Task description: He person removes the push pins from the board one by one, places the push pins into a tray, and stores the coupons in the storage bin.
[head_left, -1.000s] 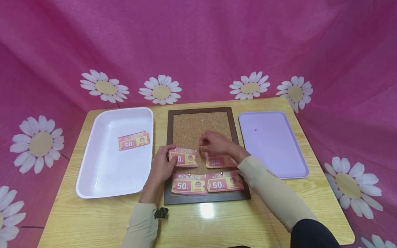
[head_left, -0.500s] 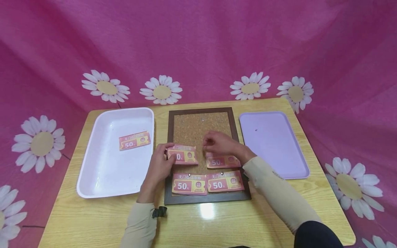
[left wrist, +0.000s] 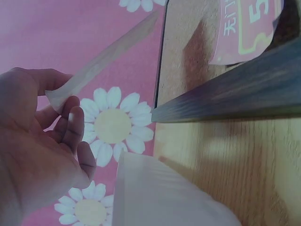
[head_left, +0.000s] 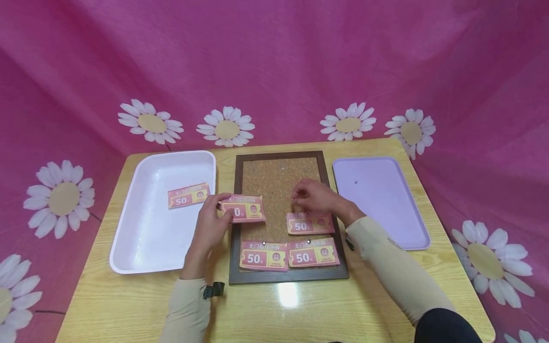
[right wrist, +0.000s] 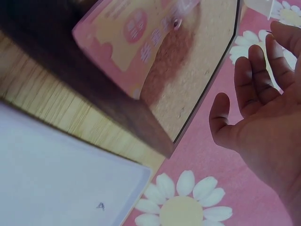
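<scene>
My left hand [head_left: 209,225] pinches a pink and yellow 50 coupon [head_left: 248,209] by its left end, above the left edge of a framed corkboard [head_left: 274,178]. The left wrist view shows this coupon [left wrist: 106,56] edge-on, raised off the board. Over the board's right half, my right hand [head_left: 316,196] pinches a tiny thing, mostly hidden; a thin dark point like a pushpin's needle [right wrist: 268,32] sticks out at the fingertips. Below that hand lies a coupon [head_left: 306,226]. Lower down are a left coupon [head_left: 262,258] and a right coupon [head_left: 315,255], each with a pushpin at its top.
Left of the board stands a deep white bin [head_left: 141,238] with a single coupon [head_left: 188,195] in it. On the right lies a flat lilac tray [head_left: 381,205] bearing a small pushpin [head_left: 355,182]. A flowered pink cloth [head_left: 279,71] hangs behind the table.
My left hand has carried its coupon left and slightly up, from over the cork toward the white bin. My right hand has shifted a little right, still pinching.
</scene>
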### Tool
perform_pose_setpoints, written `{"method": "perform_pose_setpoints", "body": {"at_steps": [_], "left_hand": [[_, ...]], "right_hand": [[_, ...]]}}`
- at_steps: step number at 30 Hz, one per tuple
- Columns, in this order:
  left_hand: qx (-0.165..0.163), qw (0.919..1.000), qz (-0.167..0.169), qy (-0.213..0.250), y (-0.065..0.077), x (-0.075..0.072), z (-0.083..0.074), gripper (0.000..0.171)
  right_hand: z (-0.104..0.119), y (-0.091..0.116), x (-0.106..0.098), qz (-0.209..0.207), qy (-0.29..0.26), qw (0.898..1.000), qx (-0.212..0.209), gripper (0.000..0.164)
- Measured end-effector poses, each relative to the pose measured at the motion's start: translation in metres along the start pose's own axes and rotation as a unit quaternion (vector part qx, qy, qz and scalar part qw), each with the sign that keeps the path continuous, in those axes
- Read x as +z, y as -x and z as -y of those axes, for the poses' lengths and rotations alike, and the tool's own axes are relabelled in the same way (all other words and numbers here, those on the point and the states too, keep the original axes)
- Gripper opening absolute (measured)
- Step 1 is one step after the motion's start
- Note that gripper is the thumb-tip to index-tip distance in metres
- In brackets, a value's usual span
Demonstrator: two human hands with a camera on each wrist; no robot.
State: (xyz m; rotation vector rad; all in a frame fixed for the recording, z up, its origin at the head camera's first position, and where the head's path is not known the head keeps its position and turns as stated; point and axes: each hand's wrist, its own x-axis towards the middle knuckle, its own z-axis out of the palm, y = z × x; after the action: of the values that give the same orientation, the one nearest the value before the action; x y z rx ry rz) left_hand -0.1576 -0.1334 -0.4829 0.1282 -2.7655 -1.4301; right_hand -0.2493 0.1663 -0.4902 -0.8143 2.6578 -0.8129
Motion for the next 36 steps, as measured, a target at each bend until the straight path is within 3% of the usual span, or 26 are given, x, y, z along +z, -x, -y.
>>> {"method": "perform_pose_setpoints", "body": {"at_steps": [4,10,27,36], "left_hand": [[-0.005,0.9999,-0.003,0.015,0.000,-0.004,0.001,0.044],[0.018,0.9995,-0.014,-0.024,-0.001,-0.013,0.000,0.046],[0.024,0.9979,-0.044,-0.041,-0.016,-0.043,-0.010,0.042],[0.019,0.9962,-0.071,-0.046,-0.019,-0.057,-0.001,0.037]], "right_hand": [[-0.006,0.003,-0.003,-0.003,-0.001,1.000,-0.002,0.006],[-0.013,0.007,-0.009,-0.011,0.005,1.000,-0.003,0.006],[-0.045,0.019,-0.022,-0.027,-0.014,0.998,0.056,0.006],[-0.069,0.032,-0.025,-0.027,-0.020,0.996,0.087,0.007]]}}
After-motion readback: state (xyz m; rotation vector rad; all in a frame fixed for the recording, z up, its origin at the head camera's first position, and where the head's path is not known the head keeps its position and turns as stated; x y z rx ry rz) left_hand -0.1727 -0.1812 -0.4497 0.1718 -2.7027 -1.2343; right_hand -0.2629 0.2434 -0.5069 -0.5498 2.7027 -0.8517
